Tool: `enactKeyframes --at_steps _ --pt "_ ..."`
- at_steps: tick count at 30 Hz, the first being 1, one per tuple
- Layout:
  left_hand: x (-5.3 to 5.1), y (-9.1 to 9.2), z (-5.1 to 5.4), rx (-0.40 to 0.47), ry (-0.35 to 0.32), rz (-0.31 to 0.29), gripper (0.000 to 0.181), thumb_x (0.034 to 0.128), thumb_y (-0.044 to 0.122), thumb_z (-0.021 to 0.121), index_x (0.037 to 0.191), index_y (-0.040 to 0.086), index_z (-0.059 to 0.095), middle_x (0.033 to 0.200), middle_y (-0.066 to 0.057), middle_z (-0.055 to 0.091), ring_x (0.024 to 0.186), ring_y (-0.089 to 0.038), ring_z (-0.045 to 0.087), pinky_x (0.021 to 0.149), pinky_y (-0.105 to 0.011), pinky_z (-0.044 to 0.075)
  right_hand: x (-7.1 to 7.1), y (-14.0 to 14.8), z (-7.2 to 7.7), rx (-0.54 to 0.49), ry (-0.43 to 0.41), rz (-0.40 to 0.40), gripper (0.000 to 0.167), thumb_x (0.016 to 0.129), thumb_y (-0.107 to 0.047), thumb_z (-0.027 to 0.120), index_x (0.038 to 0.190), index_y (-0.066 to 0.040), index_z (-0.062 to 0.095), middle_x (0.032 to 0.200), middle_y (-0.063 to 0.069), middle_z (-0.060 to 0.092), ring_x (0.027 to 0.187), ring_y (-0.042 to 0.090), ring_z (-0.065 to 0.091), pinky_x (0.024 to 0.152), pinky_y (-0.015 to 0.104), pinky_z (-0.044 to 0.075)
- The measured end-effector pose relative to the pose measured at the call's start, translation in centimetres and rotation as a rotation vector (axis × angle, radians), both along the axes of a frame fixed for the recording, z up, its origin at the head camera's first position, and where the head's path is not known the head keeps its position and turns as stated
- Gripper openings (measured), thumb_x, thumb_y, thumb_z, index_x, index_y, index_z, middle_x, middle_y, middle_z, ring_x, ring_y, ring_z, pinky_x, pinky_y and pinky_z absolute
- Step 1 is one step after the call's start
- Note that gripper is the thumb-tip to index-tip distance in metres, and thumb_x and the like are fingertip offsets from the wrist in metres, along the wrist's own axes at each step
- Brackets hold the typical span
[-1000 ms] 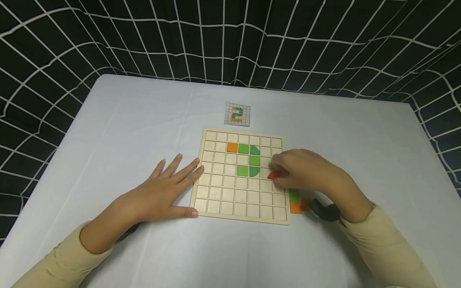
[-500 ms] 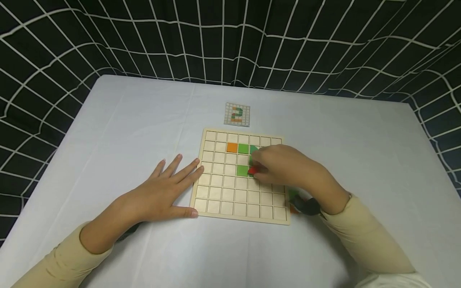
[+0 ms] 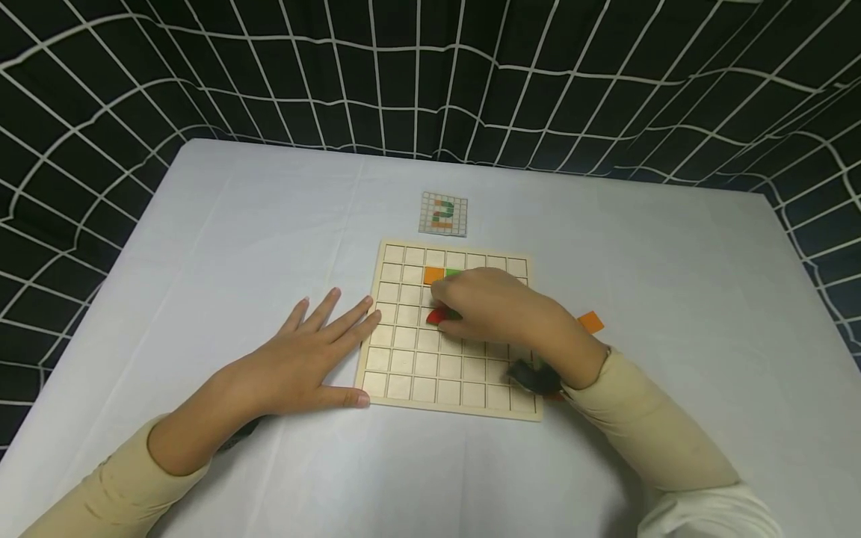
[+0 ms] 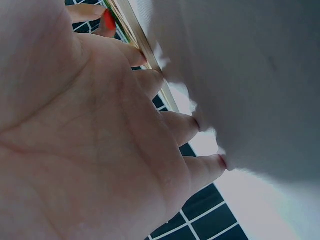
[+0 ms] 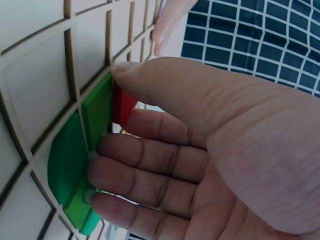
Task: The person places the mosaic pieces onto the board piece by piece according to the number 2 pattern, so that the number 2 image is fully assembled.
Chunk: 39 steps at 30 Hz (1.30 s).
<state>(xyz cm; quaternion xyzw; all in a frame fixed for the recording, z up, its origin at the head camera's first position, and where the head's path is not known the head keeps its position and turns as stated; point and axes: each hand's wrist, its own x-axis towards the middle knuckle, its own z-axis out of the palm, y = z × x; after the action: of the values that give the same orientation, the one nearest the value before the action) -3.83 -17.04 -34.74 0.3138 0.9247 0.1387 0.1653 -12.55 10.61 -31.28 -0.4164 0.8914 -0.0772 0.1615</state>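
Over the wooden grid board [image 3: 406, 362], my right hand [image 3: 494, 305] pinches a red quarter-round tile [image 3: 436, 317] between thumb and index finger. In the right wrist view this red tile [image 5: 123, 103] sits right beside a light green square tile [image 5: 97, 112], and a dark green rounded tile [image 5: 69, 159] lies further along. My left hand [image 3: 296, 366] lies spread on the cloth, its fingertips and thumb at the board's left edge. An orange square tile [image 3: 433, 276] is set in the board's second row; a green one [image 3: 454, 273] beside it is partly covered by my right hand.
Behind the board lies a small pattern card [image 3: 443, 214] showing a coloured figure on a grid. A loose orange tile [image 3: 590, 322] is on the white tablecloth [image 3: 282, 209] at the right, by my forearm. A dark curtain with white grid lines [image 3: 430, 82] surrounds the table.
My right hand has moved left across the board with the red tile, from the right side to the middle columns. It now covers most green tiles. My left hand has stayed put.
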Motion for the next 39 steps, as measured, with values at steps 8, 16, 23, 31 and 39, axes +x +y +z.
enactKeyframes --at_steps 8,16,23,31,39 --pt "-0.1 0.1 -0.2 -0.018 -0.012 0.012 0.100 0.0878 0.073 0.056 0.163 0.019 0.016 0.168 -0.001 0.006 0.150 -0.043 -0.001 0.112 -0.071 0.006 -0.1 -0.8 -0.5 -0.011 0.017 0.011 0.017 0.090 -0.020 0.075 0.083 -0.015 0.061 0.070 -0.006 0.052 0.063 0.013 0.047 0.059 0.029 0.042" --pt "0.0 0.2 -0.2 -0.013 -0.016 0.012 0.101 0.0874 0.073 0.056 0.163 0.019 0.017 0.168 -0.001 0.006 0.150 -0.043 -0.001 0.112 -0.071 0.006 0.9 -0.4 -1.0 -0.054 0.098 0.038 0.014 0.090 -0.015 0.074 0.081 -0.014 0.063 0.076 -0.006 0.051 0.069 0.014 0.048 0.061 0.028 0.045" --pt "0.0 0.2 -0.2 -0.007 -0.001 0.007 0.101 0.0875 0.075 0.053 0.162 0.018 0.018 0.168 -0.003 0.008 0.150 -0.045 0.001 0.112 -0.071 0.007 2.5 2.3 -1.2 -0.142 0.162 0.102 0.024 0.089 0.002 0.071 0.108 -0.010 0.076 0.101 0.001 0.063 0.092 0.018 0.059 0.082 0.031 0.051" --pt "0.0 0.1 -0.2 0.001 0.004 0.009 0.101 0.0875 0.076 0.053 0.162 0.017 0.019 0.168 -0.005 0.009 0.149 -0.046 0.001 0.111 -0.072 0.007 3.3 7.1 -0.7 -0.230 0.098 -0.036 0.019 0.087 0.001 0.074 0.099 -0.013 0.074 0.100 -0.004 0.065 0.092 0.012 0.059 0.082 0.030 0.052" --pt "0.0 0.1 -0.1 -0.009 -0.007 0.010 0.100 0.0879 0.076 0.052 0.162 0.017 0.018 0.168 -0.004 0.008 0.150 -0.045 0.000 0.112 -0.071 0.006 5.3 11.2 0.6 -0.012 -0.142 -0.200 0.022 0.082 -0.004 0.079 0.088 -0.022 0.067 0.088 -0.012 0.059 0.075 0.009 0.050 0.066 0.029 0.047"
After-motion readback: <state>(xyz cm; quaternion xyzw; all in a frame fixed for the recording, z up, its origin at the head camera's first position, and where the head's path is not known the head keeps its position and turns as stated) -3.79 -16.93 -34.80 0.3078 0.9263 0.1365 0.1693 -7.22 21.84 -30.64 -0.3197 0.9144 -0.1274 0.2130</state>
